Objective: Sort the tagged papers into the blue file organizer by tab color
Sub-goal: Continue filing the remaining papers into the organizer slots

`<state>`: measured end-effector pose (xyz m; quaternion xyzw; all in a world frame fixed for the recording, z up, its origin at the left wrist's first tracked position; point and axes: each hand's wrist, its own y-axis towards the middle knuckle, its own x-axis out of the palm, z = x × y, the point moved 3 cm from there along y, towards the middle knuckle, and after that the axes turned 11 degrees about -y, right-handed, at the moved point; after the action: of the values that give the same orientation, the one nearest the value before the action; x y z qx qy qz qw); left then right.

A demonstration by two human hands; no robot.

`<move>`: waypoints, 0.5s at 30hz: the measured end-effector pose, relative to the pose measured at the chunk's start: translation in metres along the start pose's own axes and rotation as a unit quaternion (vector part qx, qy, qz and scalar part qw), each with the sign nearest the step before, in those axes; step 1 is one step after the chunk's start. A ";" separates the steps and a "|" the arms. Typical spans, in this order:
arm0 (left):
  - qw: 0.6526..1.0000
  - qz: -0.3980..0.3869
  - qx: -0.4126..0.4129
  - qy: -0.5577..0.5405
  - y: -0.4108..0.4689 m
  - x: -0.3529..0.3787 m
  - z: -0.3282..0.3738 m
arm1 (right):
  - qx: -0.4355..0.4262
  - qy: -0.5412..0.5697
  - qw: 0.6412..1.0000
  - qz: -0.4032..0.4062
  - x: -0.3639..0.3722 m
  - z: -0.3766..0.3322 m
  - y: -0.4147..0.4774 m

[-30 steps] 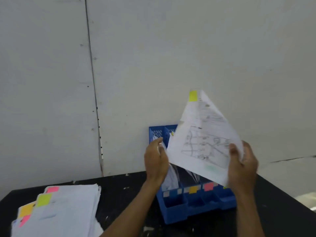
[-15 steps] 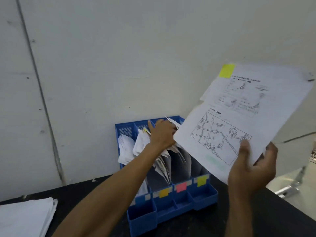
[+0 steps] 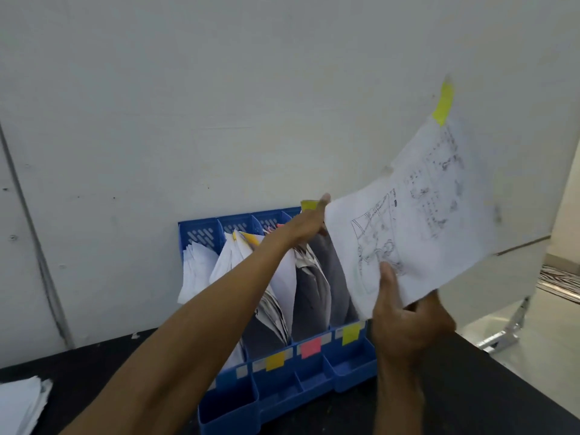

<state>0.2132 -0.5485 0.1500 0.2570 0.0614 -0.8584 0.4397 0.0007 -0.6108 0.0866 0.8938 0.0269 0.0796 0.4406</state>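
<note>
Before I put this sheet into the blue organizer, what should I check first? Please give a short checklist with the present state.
1. Grip: the right hand pinches the sheet at its lower edge: ok.
2. Tab colour: the yellow-green tab at the sheet's top corner is readable: ok.
3. Target: the front label of the rightmost compartment of the organizer is the same yellow-green: ok.
4. Gap open: the left hand reaches among the filed papers there, but the sheet hides the opening: cannot tell.
5. Alignment: the sheet is tilted, up and to the right of the organizer: not ok.
</note>
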 end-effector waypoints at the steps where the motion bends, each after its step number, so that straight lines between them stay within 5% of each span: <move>1: 0.999 0.015 -0.004 -0.039 -0.003 -0.001 0.002 | -0.008 -0.008 1.000 -0.003 0.005 -0.003 -0.004; 11: 0.993 0.066 0.011 -0.097 -0.006 -0.016 0.001 | 0.115 -0.158 0.959 -0.204 0.063 0.038 -0.055; 15: 0.996 0.036 0.048 -0.067 -0.012 -0.013 0.003 | 0.115 -0.161 0.955 -0.222 0.067 0.041 -0.060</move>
<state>0.2092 -0.5327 0.1573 0.2214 -0.0190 -0.8596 0.4602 0.0746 -0.5981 0.0225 0.9108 0.1624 -0.1691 0.3398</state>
